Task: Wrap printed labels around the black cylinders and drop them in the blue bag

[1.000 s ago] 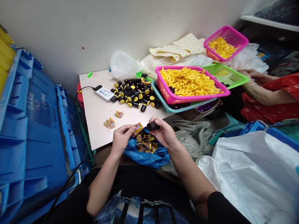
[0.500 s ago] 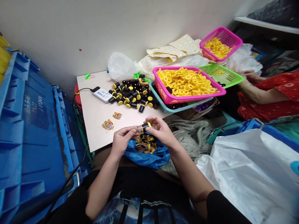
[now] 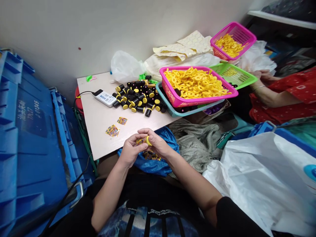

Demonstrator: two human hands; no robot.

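Observation:
Between my two hands is a small black cylinder with a yellow cap [image 3: 148,141] and a colourful printed label wrapped on its side. My left hand [image 3: 131,148] grips its labelled end, and my right hand [image 3: 158,144] closes around the capped end. Just beneath lies a blue woven bag [image 3: 142,164] on my lap, holding several labelled cylinders [image 3: 151,155]. Loose printed stickers [image 3: 113,130] rest on the table to the left, with a separate sticker [image 3: 122,120] beside them. Farther back is a heap of unlabelled black cylinders [image 3: 138,98] with yellow caps.
A pink basket [image 3: 197,102] of yellow ring-shaped parts sits on a teal basket [image 3: 172,113]. Behind stand a green basket [image 3: 243,76] and another pink basket [image 3: 247,34]. A white device [image 3: 105,97] with a cable lies left. Blue crates [image 3: 37,138] flank me; a co-worker's red sleeve [image 3: 296,92] shows right.
My hands have come closer together and slightly lower. The cylinder, earlier held out with its black side and label showing, is now turned and mostly covered by my fingers.

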